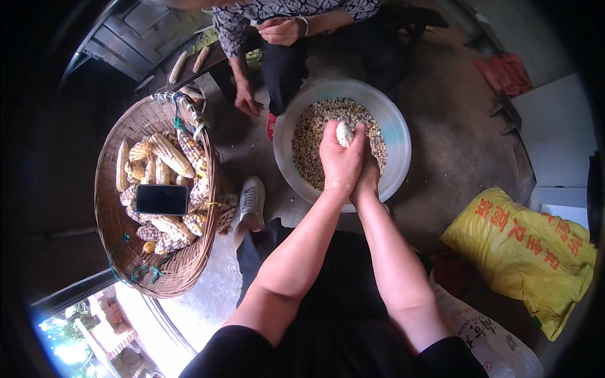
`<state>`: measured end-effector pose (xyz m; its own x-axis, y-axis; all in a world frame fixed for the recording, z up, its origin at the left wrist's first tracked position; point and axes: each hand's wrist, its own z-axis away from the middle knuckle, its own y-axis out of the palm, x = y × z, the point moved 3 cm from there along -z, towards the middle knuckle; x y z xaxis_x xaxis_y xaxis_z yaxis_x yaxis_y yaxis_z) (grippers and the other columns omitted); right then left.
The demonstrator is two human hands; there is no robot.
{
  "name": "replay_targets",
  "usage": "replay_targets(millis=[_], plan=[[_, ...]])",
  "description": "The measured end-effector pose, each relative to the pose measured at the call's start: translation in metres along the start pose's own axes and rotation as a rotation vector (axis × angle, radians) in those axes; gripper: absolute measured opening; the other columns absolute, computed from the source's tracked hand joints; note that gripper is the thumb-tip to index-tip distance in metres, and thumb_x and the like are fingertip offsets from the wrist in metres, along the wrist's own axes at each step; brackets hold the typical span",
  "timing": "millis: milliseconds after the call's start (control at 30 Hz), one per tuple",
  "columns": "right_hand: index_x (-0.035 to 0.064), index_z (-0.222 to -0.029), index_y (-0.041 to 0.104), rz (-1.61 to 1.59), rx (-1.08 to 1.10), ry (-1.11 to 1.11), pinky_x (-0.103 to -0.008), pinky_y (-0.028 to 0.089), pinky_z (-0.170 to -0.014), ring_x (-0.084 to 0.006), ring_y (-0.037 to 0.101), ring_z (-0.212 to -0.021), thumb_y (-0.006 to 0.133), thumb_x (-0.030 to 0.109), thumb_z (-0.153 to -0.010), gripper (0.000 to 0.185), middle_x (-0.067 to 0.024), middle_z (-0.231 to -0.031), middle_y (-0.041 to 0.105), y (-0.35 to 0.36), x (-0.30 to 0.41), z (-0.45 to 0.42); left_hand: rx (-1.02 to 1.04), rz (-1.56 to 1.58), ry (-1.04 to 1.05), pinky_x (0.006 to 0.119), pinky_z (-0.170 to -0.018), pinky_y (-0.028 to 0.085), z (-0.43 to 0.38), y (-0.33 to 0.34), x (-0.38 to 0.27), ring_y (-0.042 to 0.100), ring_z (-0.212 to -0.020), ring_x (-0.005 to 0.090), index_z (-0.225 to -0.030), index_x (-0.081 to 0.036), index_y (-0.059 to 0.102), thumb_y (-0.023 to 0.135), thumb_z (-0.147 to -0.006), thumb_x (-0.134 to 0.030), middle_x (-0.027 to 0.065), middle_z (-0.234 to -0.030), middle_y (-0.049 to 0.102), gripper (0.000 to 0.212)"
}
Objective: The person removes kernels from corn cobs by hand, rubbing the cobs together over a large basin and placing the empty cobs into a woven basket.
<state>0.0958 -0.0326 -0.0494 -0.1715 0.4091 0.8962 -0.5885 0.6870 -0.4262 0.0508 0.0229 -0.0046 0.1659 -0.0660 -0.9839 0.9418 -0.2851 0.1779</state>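
Note:
Both of my hands are closed together around a pale corn cob [344,134], whose end shows between the thumbs. My left hand [338,158] wraps it from the left, and my right hand [367,165] lies against it on the right, partly hidden. They are above a large round plastic basin [399,146], which holds a broad layer of loose mixed-colour corn kernels [307,151]. To the left stands a wicker basket [182,279] of corn cobs [171,155], some with purple and white kernels, some mostly bare. A black smartphone [161,200] lies on the cobs.
A co-worker [288,28] sits across the basin, one hand hanging low beside it. Cobs lie on a dark wooden bench [208,61] at upper left. A full yellow woven sack [524,250] and a white sack [487,330] are at right; a red bag [505,73] is farther back.

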Motion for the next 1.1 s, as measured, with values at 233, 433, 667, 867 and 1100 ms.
replay_targets(millis=[233, 433, 667, 867, 1100], plan=[[0.0059, -0.107, 0.052, -0.604, 0.112, 0.294, -0.0294, 0.047, -0.078, -0.0181, 0.058, -0.091, 0.034, 0.037, -0.099, 0.037, -0.0066, -0.101, 0.058, 0.000, -0.006, -0.002, 0.120, -0.130, 0.067, 0.030, -0.064, 0.046, 0.005, 0.005, 0.001, 0.054, -0.066, 0.0168, -0.081, -0.004, 0.048, 0.063, -0.079, -0.005, 0.0097, -0.070, 0.055, 0.015], [0.0073, -0.106, 0.053, -1.325, 0.348, 0.381, -0.0311, 0.049, -0.071, -0.0175, 0.059, -0.085, 0.035, 0.040, -0.097, 0.039, -0.0069, -0.095, 0.058, 0.001, -0.052, -0.021, 0.424, -0.145, 0.144, 0.030, -0.064, 0.046, 0.014, 0.017, -0.003, 0.052, -0.065, 0.0153, -0.080, -0.005, 0.049, 0.065, -0.073, -0.003, 0.0066, -0.070, 0.054, 0.017], [0.0019, -0.087, 0.062, -0.650, 0.113, 0.489, -0.0343, 0.047, -0.076, -0.0216, 0.059, -0.082, 0.029, 0.062, -0.093, 0.069, -0.0110, -0.088, 0.063, -0.006, -0.011, -0.025, -0.104, 0.512, -0.224, 0.025, -0.049, 0.042, -0.027, -0.014, 0.025, 0.050, -0.055, 0.0103, -0.085, -0.010, 0.045, 0.068, -0.085, -0.017, -0.0005, -0.068, 0.053, 0.024], [0.0049, -0.066, 0.055, -0.831, -0.059, 0.544, -0.0311, 0.036, -0.040, -0.0163, 0.046, -0.040, 0.035, 0.040, -0.099, 0.052, -0.0029, -0.052, 0.048, 0.007, -0.020, -0.008, 0.104, 0.100, -0.090, 0.022, -0.050, 0.040, -0.002, 0.000, 0.004, 0.046, -0.055, 0.0066, -0.075, -0.009, 0.049, 0.068, -0.086, -0.019, -0.0018, -0.064, 0.051, 0.024], [0.0080, -0.083, 0.052, -1.660, 0.442, 0.423, -0.0335, 0.049, -0.075, -0.0178, 0.057, -0.080, 0.034, 0.047, -0.095, 0.044, -0.0055, -0.082, 0.056, -0.002, -0.044, -0.020, 0.560, -0.124, 0.189, 0.028, -0.057, 0.045, 0.021, 0.019, -0.018, 0.056, -0.063, 0.0109, -0.074, -0.007, 0.053, 0.071, -0.079, -0.011, 0.0036, -0.066, 0.056, 0.019]])
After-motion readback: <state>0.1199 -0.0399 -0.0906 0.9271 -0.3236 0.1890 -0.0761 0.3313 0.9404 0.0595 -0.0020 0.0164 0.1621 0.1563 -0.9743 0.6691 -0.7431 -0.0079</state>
